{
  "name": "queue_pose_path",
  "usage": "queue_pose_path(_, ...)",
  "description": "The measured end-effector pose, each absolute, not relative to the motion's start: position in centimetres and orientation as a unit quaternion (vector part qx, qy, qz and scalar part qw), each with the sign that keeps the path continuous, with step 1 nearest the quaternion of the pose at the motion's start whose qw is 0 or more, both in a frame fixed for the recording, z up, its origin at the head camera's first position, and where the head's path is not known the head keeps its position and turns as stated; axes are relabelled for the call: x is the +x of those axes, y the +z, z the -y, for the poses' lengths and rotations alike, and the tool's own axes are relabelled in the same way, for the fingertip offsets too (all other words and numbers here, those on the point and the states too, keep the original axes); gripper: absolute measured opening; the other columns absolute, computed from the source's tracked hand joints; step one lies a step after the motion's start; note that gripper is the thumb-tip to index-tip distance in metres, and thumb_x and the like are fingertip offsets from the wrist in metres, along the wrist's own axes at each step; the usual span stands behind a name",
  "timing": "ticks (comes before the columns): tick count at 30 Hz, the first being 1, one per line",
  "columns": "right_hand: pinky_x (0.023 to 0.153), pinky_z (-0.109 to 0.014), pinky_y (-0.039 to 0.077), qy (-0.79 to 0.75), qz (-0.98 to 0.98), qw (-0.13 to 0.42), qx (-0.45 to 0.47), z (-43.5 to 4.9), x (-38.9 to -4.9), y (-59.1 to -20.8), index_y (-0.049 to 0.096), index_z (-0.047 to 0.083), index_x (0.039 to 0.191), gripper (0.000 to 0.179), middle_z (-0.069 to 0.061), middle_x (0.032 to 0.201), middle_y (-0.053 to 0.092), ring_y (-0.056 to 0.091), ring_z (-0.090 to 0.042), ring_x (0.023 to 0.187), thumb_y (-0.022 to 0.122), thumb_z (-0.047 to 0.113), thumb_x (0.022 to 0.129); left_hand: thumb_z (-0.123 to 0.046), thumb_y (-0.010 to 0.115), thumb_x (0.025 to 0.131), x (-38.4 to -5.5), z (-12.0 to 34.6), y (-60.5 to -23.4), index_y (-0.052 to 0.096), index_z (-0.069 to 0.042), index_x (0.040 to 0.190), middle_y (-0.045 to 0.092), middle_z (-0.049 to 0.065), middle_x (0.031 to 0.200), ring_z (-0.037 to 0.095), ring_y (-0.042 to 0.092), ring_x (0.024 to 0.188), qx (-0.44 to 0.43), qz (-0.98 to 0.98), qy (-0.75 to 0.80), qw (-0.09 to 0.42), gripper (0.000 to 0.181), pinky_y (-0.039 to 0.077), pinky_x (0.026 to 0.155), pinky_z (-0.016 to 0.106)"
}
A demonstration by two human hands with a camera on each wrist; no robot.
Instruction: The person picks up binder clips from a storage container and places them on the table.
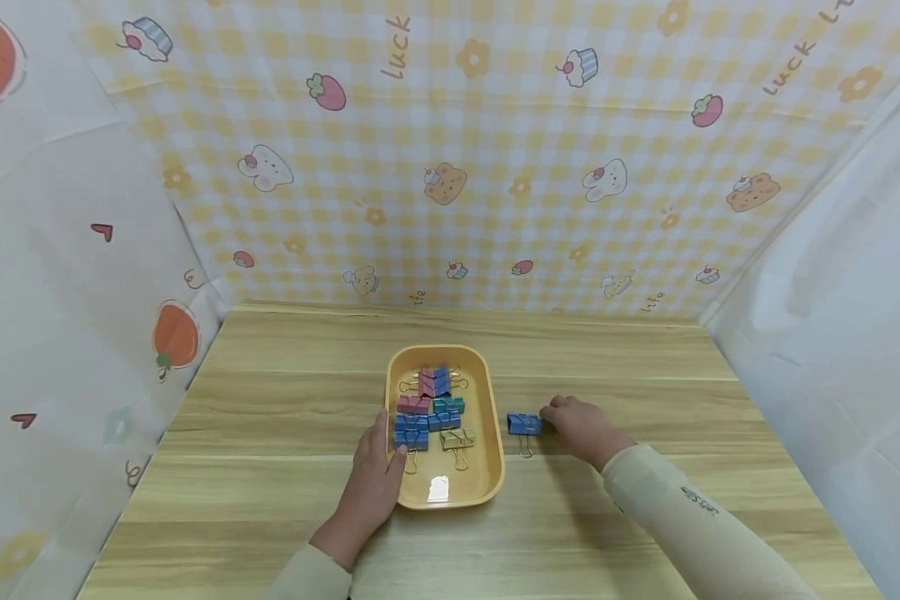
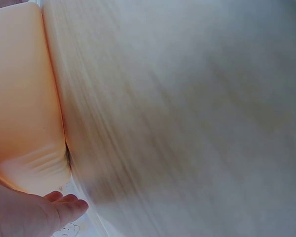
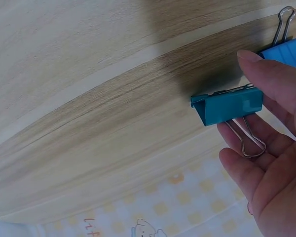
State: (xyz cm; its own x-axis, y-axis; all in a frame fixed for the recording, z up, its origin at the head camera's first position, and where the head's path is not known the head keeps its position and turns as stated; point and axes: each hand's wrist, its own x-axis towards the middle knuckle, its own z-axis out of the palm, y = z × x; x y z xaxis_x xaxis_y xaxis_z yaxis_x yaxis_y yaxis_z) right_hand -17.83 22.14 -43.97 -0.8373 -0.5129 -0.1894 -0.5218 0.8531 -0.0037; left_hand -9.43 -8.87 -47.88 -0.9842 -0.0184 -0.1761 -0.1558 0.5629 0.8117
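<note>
A yellow tray holds several binder clips in pink, blue, green and yellow, mostly toward its far half. My left hand lies along the tray's left side, fingers extended outside and thumb at the rim. In the left wrist view its fingers look straight beside the tray wall. My right hand is over the table, right of the tray. It holds a teal binder clip between thumb and fingers, best seen in the right wrist view. A blue binder clip lies on the table between tray and right hand.
The wood-grain table meets a yellow checked cloth backdrop at its far edge. White cloth hangs at the left and right sides.
</note>
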Motion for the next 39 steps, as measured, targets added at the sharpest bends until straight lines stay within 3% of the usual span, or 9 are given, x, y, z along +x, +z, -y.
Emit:
queue_pose_path(7,0.080,-0.042,0.055,0.038,-0.958,0.106,-0.262,-22.2,-17.9,-44.2,0.067,0.002,0.112,0.031,-0.011,0.102,0.062,0.061,-0.029,0.095,0.063,-0.009,0.084,-0.024,0.043,0.103,-9.5,8.9,-48.0,0.005,-0.009,0.156,0.019,0.025,0.155,0.044,0.019,0.142,-0.049,-0.882,0.464,0.075,0.067,0.025,0.110,0.061)
queue_pose_path(23,0.078,-0.040,0.055,0.025,-0.959,0.098,-0.266,-22.6,-17.5,-44.6,0.066,0.003,0.113,0.034,-0.009,0.104,0.061,0.059,-0.027,0.096,0.060,-0.012,0.083,-0.023,0.043,0.102,-9.5,8.9,-48.1,0.005,-0.009,0.156,0.020,0.025,0.154,0.045,0.021,0.141,-0.049,-0.884,0.460,0.071,0.067,0.026,0.109,0.062)
queue_pose_path(39,0.077,-0.039,0.055,0.008,-0.959,0.080,-0.270,-23.2,-17.0,-45.2,0.066,0.003,0.112,0.028,-0.009,0.103,0.061,0.059,-0.025,0.092,0.067,-0.005,0.084,-0.022,0.044,0.102,-9.6,9.0,-48.4,0.007,-0.007,0.155,0.022,0.026,0.153,0.045,0.021,0.141,-0.039,-0.882,0.467,0.059,0.066,0.025,0.110,0.062)
